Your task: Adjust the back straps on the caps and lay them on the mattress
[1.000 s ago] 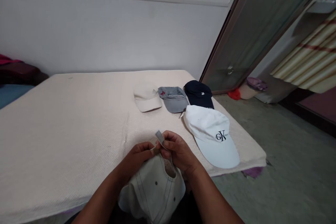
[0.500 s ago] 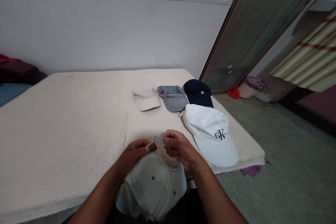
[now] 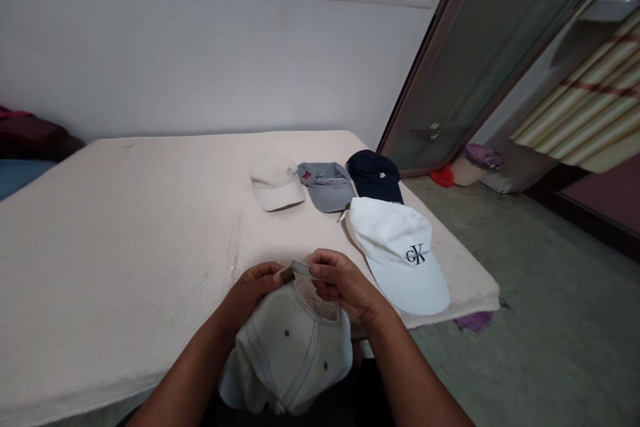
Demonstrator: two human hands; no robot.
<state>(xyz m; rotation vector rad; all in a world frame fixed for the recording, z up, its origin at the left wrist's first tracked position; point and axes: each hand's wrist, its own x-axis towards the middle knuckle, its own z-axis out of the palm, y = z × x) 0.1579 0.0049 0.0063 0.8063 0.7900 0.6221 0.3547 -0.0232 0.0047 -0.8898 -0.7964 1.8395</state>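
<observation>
A pale cap point(image 3: 295, 353) with stitched seams and dark eyelets is held at the near edge of the bed, its back opening facing away from me. My left hand point(image 3: 257, 287) pinches the brass-coloured buckle point(image 3: 287, 275) at one side of that opening. Between the thumb and fingers of my right hand point(image 3: 337, 280) is the cap's light strap point(image 3: 303, 270). The strap's end meets the buckle; whether it passes through I cannot tell. Right of my right hand lies a white cap point(image 3: 393, 233) with black letters, its brim towards me.
Farther back on the bed point(image 3: 125, 247) lie a cream cap point(image 3: 275, 183), a grey cap point(image 3: 327, 187) with a red mark and a navy cap point(image 3: 375, 173). A wall point(image 3: 200, 60) stands behind. Floor point(image 3: 560, 293) and a bin point(image 3: 470, 167) are at right.
The strap's end has come closer to the buckle, now touching or overlapping it. The whole view has shifted slightly; the other caps lie as before.
</observation>
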